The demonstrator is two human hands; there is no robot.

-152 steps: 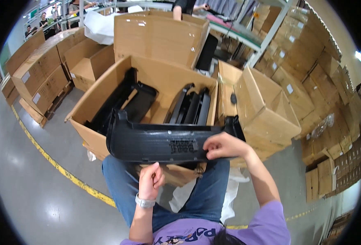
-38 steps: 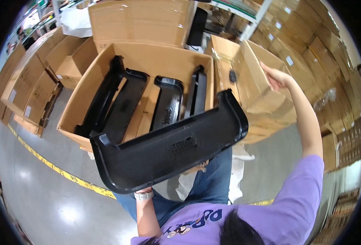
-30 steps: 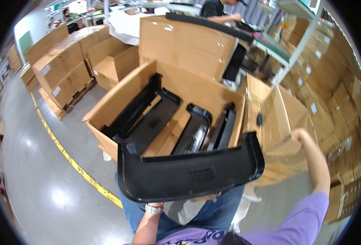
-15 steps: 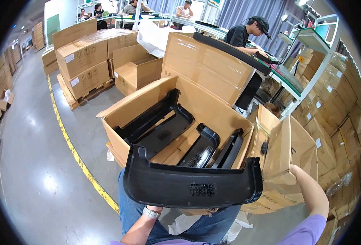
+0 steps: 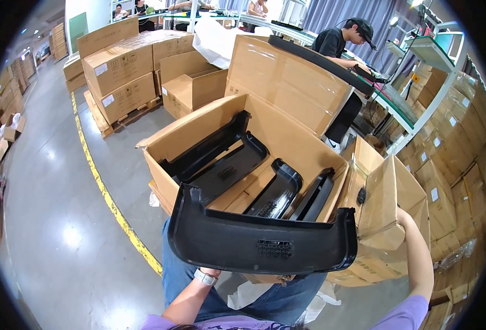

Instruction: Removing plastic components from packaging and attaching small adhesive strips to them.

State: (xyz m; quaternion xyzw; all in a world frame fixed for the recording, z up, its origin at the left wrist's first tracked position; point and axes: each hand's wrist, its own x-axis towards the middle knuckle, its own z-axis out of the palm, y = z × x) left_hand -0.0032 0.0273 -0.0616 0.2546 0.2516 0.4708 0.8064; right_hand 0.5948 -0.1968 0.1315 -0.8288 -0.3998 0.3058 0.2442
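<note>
A long black plastic panel (image 5: 226,242) with upturned ends and a small grille lies across my lap, at the near side of a big open carton (image 5: 168,124). My left hand (image 5: 212,271), below a wrist with a white watch, supports it from underneath; the panel hides most of its fingers. My right hand (image 5: 403,215) reaches over the edge of a smaller open carton (image 5: 383,206) on the right, and its fingers are out of sight inside. Several similar black plastic pieces (image 5: 224,173) rest in the big carton.
Behind the big carton stands another carton (image 5: 287,82) with a long black piece (image 5: 320,63) on top. Stacked cartons (image 5: 122,69) sit on a pallet at the left; more line the right. A person in a cap (image 5: 336,41) works at a bench beyond.
The surroundings have shifted slightly right and up in view. My right forearm stands a little steeper, its hand still in the smaller carton. The panel stays on my left hand, tilted slightly differently.
</note>
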